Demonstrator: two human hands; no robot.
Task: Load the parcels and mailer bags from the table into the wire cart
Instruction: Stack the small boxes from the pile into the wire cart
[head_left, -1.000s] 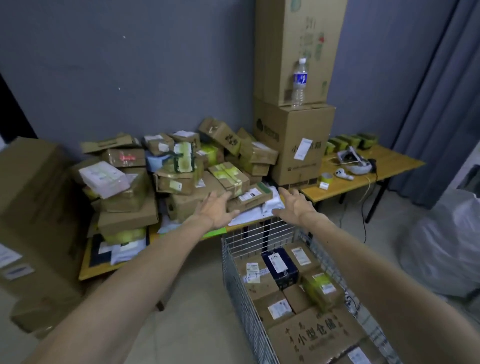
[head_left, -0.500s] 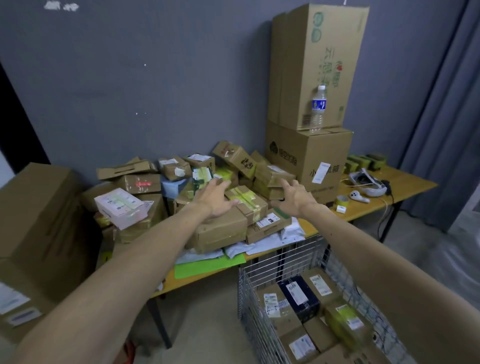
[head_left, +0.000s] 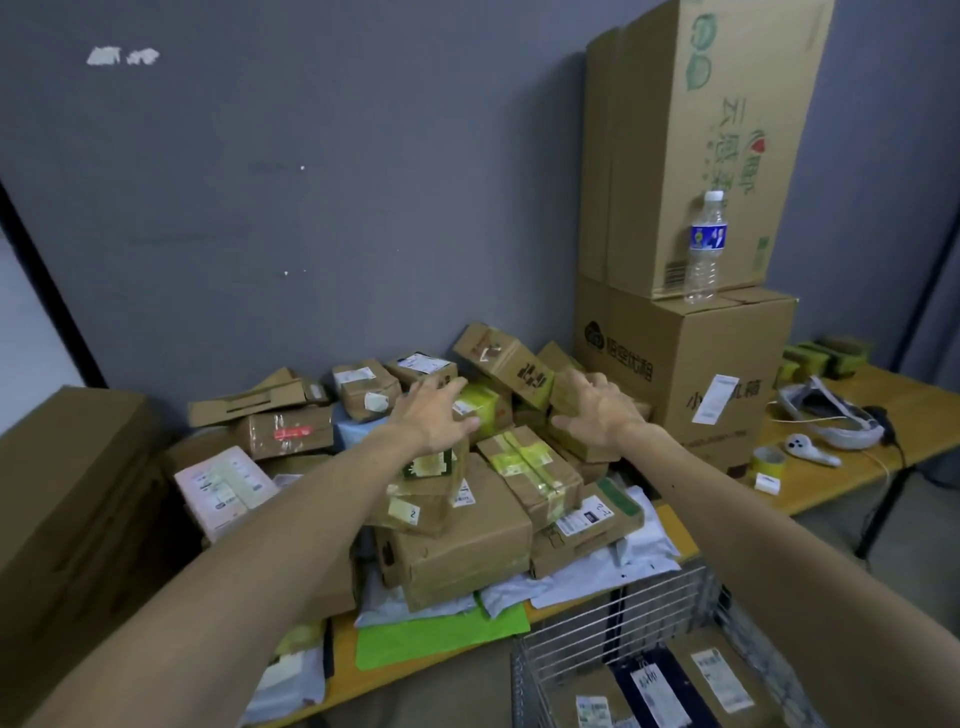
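Fingers spread on left hand and right hand, gripping nothing. Green-taped parcel sits between the 2 sets of fingers, on the bench pile. Wire cart is well below them.

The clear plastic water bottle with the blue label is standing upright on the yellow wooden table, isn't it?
No: the head view shows the clear plastic water bottle standing upright on the large brown cardboard box.

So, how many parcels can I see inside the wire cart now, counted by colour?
Brown cardboard parcels: 2
Dark blue parcel: 1
Total: 3 in view; the frame edge cuts off the rest of the wire cart.
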